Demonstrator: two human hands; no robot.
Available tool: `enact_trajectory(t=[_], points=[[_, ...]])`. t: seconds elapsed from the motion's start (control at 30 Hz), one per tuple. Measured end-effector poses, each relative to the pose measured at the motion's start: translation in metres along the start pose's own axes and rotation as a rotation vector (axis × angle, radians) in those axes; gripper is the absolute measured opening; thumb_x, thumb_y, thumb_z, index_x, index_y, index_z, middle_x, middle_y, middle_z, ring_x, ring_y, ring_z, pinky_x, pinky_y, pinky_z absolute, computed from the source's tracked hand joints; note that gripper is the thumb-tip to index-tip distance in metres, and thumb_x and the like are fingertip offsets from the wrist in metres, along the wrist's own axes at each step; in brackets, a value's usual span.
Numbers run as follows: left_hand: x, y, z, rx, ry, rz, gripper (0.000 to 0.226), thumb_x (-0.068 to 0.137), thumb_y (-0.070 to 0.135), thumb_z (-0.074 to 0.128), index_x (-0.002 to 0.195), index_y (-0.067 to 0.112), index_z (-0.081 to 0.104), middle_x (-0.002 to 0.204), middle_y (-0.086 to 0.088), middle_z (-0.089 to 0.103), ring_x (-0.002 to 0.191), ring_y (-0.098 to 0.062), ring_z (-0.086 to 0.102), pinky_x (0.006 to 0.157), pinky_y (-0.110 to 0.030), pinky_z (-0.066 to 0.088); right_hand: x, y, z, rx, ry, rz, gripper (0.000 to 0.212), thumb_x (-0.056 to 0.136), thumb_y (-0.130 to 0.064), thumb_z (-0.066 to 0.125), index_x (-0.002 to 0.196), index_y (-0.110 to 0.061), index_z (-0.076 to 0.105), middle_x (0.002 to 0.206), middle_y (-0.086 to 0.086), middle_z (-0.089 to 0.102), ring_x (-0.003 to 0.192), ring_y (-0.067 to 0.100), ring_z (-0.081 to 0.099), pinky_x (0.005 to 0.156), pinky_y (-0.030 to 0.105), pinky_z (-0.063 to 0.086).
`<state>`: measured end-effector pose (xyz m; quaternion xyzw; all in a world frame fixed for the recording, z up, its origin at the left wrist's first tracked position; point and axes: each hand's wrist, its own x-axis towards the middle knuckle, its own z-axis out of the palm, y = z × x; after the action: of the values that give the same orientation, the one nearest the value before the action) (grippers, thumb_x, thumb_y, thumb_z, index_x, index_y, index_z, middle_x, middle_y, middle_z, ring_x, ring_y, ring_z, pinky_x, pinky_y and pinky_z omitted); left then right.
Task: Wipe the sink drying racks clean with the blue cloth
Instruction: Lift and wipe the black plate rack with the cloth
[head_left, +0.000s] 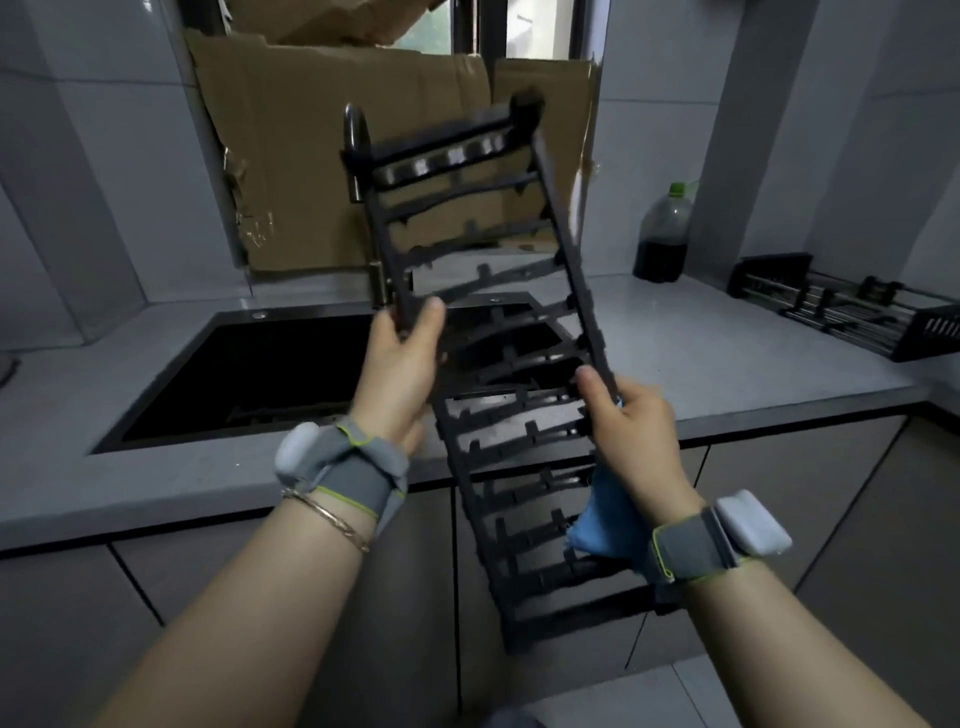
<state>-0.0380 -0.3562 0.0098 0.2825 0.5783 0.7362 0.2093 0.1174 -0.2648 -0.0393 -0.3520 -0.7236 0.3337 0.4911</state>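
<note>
A long black drying rack (519, 431) with cross bars and small pegs is held up in the air above the sink, tilted, its far end high near the window. My left hand (400, 374) grips its left rail about midway. My right hand (634, 431) holds the right rail, with the blue cloth (605, 525) bunched under the palm and hanging down by the wrist. A second black rack (852, 312) with metal rods lies on the counter at the far right.
The dark sink (249, 374) is set into the grey counter (727, 358) below the rack, with the faucet (358, 140) behind it. A plastic bottle (665, 234) of dark liquid stands at the back right. Cardboard (322, 156) covers the window. Cabinets sit below the counter.
</note>
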Motion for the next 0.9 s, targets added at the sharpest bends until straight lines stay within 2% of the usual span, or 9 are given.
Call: enact_trajectory(t=[0.07,0.17,0.27,0.37,0.43,0.53,0.63,0.8,0.9], points=[[0.002,-0.018,0.023,0.009,-0.035,-0.030,0.041,0.095,0.040,0.050,0.124,0.011,0.048,0.112,-0.006,0.058,0.103,-0.025,0.060,0.094,-0.049,0.049,0.017,0.001,-0.005,0.037,0.073,0.001,0.057,0.088,-0.045,0.054,0.069,0.009,0.053,0.059,0.006,0.044,0.058,0.015,0.042,0.055,0.031,0.034],[0.006,-0.029,0.052,-0.079,-0.072,-0.127,0.042,0.096,0.040,0.045,0.111,0.002,0.053,0.104,-0.011,0.058,0.079,-0.027,0.064,0.080,-0.042,0.055,0.038,-0.001,-0.021,0.064,0.074,0.011,0.045,0.088,-0.041,0.057,0.064,-0.003,0.053,0.055,0.001,0.043,0.055,0.012,0.043,0.054,0.029,0.036],[0.024,-0.035,0.073,-0.158,-0.074,-0.110,0.035,0.098,0.035,0.043,0.098,0.002,0.052,0.104,-0.017,0.056,0.062,-0.027,0.062,0.055,-0.029,0.057,0.056,-0.001,-0.039,0.102,-0.068,0.021,0.022,0.084,-0.029,0.066,0.069,-0.015,0.060,0.057,-0.008,0.049,0.051,0.000,0.044,0.052,0.016,0.038],[0.043,-0.037,0.089,-0.159,-0.075,-0.092,0.032,0.097,0.036,0.044,0.087,0.008,0.053,0.103,-0.016,0.058,0.049,-0.018,0.062,0.055,-0.027,0.054,0.079,0.008,-0.046,0.080,-0.166,0.015,0.017,0.081,-0.016,0.069,0.071,-0.010,0.056,0.060,-0.006,0.049,0.055,0.004,0.046,0.060,0.024,0.042],[0.061,-0.043,0.106,-0.157,-0.122,-0.100,0.028,0.097,0.035,0.046,0.085,0.010,0.054,0.099,-0.012,0.059,0.053,-0.016,0.063,0.066,-0.033,0.054,0.102,0.027,-0.045,0.054,-0.132,0.044,0.018,0.081,-0.013,0.068,0.072,-0.005,0.055,0.059,-0.007,0.049,0.056,0.006,0.046,0.063,0.029,0.043],[0.082,-0.046,0.122,-0.105,-0.242,-0.082,0.006,0.091,0.015,0.060,0.087,0.013,0.056,0.087,-0.003,0.063,0.074,-0.021,0.064,0.081,-0.039,0.053,0.130,0.044,-0.043,0.124,-0.106,0.112,0.015,0.082,-0.011,0.068,0.071,-0.011,0.057,0.055,-0.012,0.051,0.051,0.002,0.045,0.056,0.018,0.042],[0.111,-0.055,0.134,-0.061,-0.334,-0.077,0.031,0.079,-0.011,0.066,0.087,0.016,0.053,0.074,0.008,0.065,0.072,-0.010,0.065,0.070,-0.024,0.056,0.162,0.056,-0.041,0.168,-0.103,0.161,0.016,0.083,-0.008,0.066,0.072,-0.015,0.057,0.057,-0.008,0.054,0.050,0.003,0.045,0.050,0.013,0.039],[0.151,-0.047,0.147,-0.054,-0.376,-0.235,0.041,0.081,-0.018,0.058,0.091,0.020,0.045,0.086,0.002,0.057,0.084,-0.018,0.064,0.079,-0.039,0.054,0.208,0.056,-0.027,0.192,-0.111,0.251,0.017,0.086,-0.003,0.061,0.073,-0.013,0.056,0.057,-0.003,0.051,0.048,0.006,0.042,0.048,0.014,0.037],[0.178,-0.024,0.151,-0.089,-0.405,-0.318,0.043,0.083,-0.021,0.052,0.094,0.020,0.045,0.109,-0.005,0.055,0.089,-0.019,0.066,0.076,-0.037,0.057,0.231,0.039,-0.019,0.189,-0.089,0.304,0.017,0.086,-0.002,0.060,0.073,-0.011,0.055,0.057,-0.002,0.050,0.047,0.005,0.042,0.047,0.014,0.037]])
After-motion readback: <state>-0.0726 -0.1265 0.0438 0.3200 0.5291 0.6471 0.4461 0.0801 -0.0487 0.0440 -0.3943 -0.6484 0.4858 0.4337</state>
